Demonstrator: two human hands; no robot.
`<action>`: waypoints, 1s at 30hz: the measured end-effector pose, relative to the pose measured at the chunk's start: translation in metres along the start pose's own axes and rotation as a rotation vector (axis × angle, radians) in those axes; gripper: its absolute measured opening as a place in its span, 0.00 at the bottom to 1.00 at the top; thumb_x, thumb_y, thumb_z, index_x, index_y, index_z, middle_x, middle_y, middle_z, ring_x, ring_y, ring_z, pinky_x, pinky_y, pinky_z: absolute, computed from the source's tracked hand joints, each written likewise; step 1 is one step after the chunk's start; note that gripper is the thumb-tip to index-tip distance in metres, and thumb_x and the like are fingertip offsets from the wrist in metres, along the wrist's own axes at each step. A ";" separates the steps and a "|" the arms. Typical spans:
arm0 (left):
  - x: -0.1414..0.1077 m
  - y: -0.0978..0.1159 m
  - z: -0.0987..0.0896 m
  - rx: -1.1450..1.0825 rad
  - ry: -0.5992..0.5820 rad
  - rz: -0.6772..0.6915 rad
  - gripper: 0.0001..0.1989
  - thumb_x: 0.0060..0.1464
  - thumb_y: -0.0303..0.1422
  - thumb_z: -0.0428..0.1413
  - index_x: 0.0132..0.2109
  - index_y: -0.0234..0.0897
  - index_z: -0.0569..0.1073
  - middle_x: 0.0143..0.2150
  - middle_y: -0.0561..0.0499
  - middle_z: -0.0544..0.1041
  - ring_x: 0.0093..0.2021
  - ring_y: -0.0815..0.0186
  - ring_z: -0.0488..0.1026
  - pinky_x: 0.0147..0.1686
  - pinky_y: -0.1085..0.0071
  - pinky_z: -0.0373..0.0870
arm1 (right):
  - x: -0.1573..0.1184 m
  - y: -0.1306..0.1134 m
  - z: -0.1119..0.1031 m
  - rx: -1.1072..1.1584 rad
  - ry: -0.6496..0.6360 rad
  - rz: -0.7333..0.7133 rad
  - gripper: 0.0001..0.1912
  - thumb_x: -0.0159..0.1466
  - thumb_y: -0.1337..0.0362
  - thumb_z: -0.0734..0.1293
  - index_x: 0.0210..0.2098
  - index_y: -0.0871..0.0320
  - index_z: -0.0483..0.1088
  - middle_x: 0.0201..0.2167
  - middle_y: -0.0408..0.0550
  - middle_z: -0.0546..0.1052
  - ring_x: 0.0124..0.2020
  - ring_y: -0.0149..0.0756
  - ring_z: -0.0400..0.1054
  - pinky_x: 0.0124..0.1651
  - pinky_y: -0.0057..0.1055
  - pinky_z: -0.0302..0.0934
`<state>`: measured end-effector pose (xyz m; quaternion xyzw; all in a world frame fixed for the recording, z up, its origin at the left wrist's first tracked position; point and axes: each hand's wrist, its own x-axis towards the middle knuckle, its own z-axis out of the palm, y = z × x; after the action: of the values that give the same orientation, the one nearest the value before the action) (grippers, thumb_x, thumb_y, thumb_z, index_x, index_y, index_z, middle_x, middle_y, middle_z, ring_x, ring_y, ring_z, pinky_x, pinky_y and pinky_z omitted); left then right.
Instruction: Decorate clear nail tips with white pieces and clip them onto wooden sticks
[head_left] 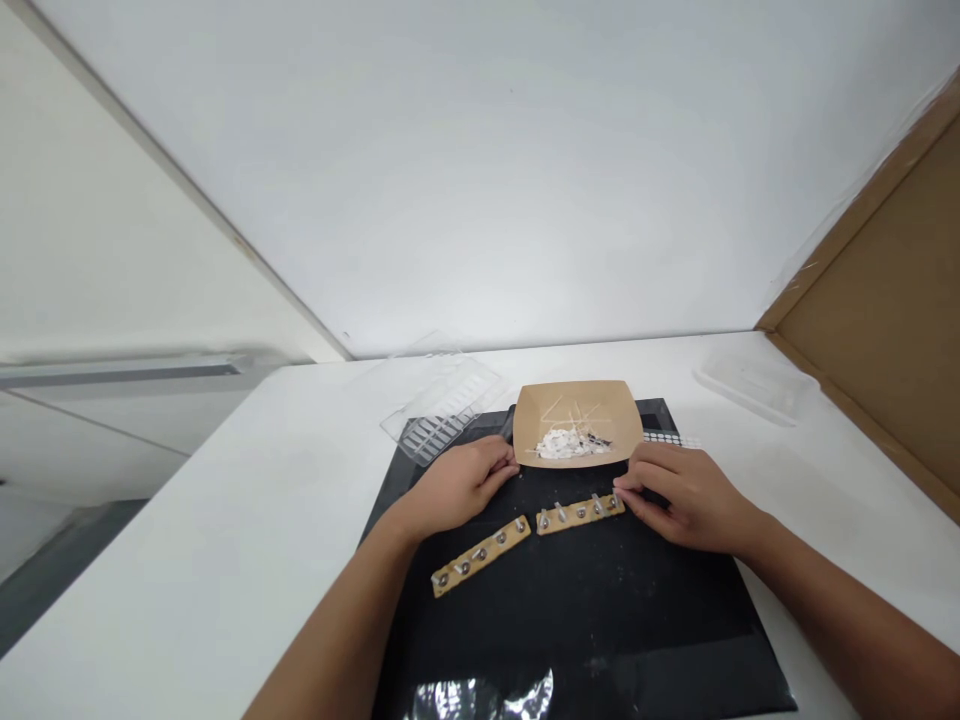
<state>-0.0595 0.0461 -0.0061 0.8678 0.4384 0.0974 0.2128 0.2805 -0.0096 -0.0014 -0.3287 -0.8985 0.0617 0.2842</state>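
My left hand (469,478) rests on the black mat (600,620) with its fingers curled together, the tips by the lower left corner of a brown paper tray (577,462). Whatever those fingers may hold is hidden. At the right end of a tan strip (570,516), my right hand (671,492) pinches a small clear tab (616,494). That strip carries a row of round metal pieces with clear tabs. A second, similar strip (480,557) lies slanted to its left, apart from both hands. White bits and thin sticks fill part of the paper tray.
Behind my left hand, a clear plastic tray (442,405) with slots overlaps the mat's corner. A sheet of white dots (675,439) shows past the paper tray. Farther right is a clear lid-like container (754,385), near a brown cardboard panel (885,290). A white wall stands behind the table.
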 end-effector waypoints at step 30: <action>0.007 0.015 0.005 0.138 0.454 0.184 0.13 0.73 0.35 0.51 0.45 0.38 0.80 0.38 0.47 0.77 0.41 0.60 0.69 0.45 0.62 0.70 | -0.001 0.006 0.001 0.003 0.016 0.008 0.04 0.73 0.66 0.66 0.39 0.54 0.69 0.33 0.45 0.73 0.32 0.34 0.66 0.35 0.31 0.56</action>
<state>-0.0426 0.0428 -0.0039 0.8724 0.3997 0.2787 0.0393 0.2841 -0.0061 -0.0046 -0.3323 -0.8948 0.0616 0.2919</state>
